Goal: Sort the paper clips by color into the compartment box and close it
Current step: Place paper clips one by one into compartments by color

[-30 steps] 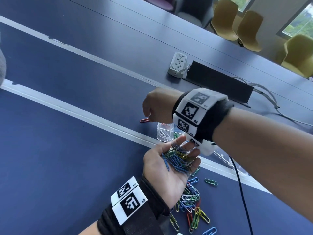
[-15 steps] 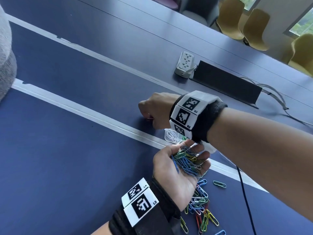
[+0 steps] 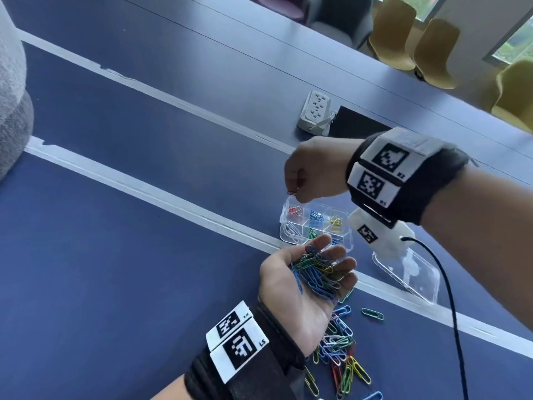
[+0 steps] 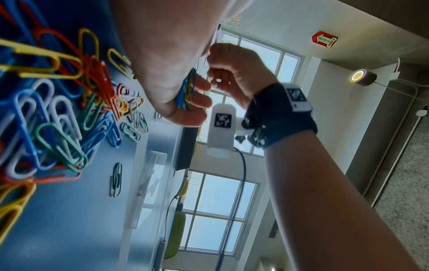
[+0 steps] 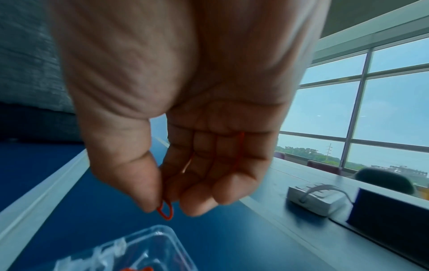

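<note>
Low in the frame, loose paper clips [image 3: 340, 353] litter the bench [image 3: 115, 284]. Left hand [image 3: 300, 287], palm up, fingers curled, cups a handful of clips [image 3: 317, 272]. Beyond, right hand [image 3: 314, 177] pinches a red clip [image 5: 165, 210] above the open compartment box [image 3: 314, 223] at centre.

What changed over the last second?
The right hand, pinching a red paper clip throughout, shifted over the compartment box's red compartment. Nothing was released. The left hand kept cupping its mixed clips; the loose pile stayed put.
</note>
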### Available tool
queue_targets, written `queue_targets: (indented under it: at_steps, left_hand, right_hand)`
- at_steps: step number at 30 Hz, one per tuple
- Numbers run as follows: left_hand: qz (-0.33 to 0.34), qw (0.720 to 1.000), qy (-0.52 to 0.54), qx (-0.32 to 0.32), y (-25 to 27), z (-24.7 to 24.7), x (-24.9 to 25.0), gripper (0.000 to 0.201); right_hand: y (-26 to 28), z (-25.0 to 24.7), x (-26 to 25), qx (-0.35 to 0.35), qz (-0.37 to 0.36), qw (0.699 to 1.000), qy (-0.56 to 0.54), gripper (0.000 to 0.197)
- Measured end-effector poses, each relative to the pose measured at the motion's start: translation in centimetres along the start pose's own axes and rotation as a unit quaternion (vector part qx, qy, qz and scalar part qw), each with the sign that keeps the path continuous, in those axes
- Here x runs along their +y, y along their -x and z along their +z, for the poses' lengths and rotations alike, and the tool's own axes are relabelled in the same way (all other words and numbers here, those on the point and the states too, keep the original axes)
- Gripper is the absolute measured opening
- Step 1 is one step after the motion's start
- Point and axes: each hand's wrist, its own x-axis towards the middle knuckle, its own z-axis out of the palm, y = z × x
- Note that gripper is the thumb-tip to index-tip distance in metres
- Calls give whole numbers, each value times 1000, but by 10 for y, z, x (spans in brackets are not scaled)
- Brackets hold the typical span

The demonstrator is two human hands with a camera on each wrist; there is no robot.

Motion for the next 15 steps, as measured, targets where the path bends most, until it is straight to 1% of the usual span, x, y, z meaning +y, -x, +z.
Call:
queue_targets:
  at_steps: [3, 6, 10, 15]
  left_hand:
    - [-1, 1000, -4, 4, 0, 1, 1, 31]
    - [7, 1000, -14, 10, 0, 1, 1, 36]
    - [12, 999, -41, 2, -1, 1, 2, 34]
    - [-5, 999, -35, -32, -1, 0, 5, 37]
  right_hand:
    - [7, 6, 5, -11, 12, 1000, -2, 14]
    - [9, 12, 6, 0, 13, 1000, -20, 18]
    - [17, 14, 9, 11, 12, 999, -36, 19]
    - [48, 13, 11, 73, -12, 995, -59, 19]
